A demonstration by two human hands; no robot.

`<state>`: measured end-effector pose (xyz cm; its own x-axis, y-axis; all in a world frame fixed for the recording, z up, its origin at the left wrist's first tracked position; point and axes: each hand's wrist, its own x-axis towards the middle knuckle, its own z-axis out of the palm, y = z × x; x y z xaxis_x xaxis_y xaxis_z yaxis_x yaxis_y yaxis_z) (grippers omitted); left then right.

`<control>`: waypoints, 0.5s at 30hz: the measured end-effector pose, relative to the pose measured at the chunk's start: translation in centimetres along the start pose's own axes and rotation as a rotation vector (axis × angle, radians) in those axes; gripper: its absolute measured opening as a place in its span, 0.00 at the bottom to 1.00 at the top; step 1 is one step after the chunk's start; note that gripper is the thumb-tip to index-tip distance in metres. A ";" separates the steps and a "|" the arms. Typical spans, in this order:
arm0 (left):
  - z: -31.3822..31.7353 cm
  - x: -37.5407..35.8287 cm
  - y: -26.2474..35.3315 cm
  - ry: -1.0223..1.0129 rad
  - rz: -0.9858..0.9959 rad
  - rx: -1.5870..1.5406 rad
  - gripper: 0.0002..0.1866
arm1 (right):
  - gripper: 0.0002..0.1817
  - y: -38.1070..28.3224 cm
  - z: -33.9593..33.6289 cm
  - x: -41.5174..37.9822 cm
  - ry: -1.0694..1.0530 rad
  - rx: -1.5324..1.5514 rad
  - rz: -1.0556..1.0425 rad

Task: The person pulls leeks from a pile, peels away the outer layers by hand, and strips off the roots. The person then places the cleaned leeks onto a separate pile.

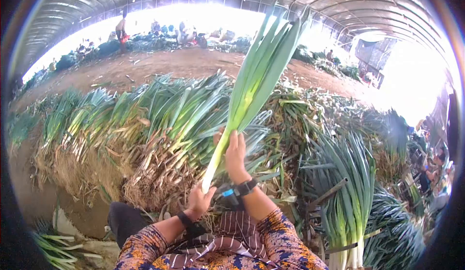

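A single long leek [213, 166] slants up and away in front of me, its white end low and its green leaves fanned out at the top. My left hand [197, 200] is closed around the root end, where no long roots show. Higher up, at the pale green part of the stem, my right hand [236, 157] holds the leek with its fingers laid along it and part of the hand behind it. Just beyond both hands lies a long row of untrimmed leeks [164, 120] with brown, hairy roots facing me.
To the right, cleaned leeks [346, 187] stand bunched between dark bars [334, 192], with more leeks [395, 226] beside them. Loose leaf scraps [286, 124] lie mid-right. A few trimmed leeks [58, 246] lie lower left. Across the dirt floor [160, 64] stands a person [120, 30].
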<state>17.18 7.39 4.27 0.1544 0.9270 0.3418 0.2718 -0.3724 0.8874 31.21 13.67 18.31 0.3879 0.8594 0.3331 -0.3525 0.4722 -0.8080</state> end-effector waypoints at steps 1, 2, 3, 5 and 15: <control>-0.2 -0.1 -0.9 0.024 -0.015 0.007 0.18 | 0.15 0.6 0.3 -0.7 -0.009 0.018 0.038; -0.5 -0.4 -1.6 0.049 -0.033 0.016 0.18 | 0.15 1.8 0.7 -1.2 -0.017 0.035 0.015; -1.0 -0.4 -1.7 0.077 -0.052 0.027 0.18 | 0.16 3.2 1.2 -1.5 -0.026 0.053 -0.005; -2.1 0.6 -0.5 0.187 -0.062 -0.023 0.15 | 0.17 4.2 1.7 -3.1 -0.005 -0.476 -0.130; -6.8 -0.3 -2.6 0.421 -0.039 0.083 0.17 | 0.14 8.4 6.7 -9.3 -0.211 -0.489 0.009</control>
<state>9.95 8.35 3.98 -0.2537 0.8713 0.4200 0.3481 -0.3229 0.8801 18.89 10.91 11.72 0.1893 0.9077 0.3746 0.1024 0.3612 -0.9269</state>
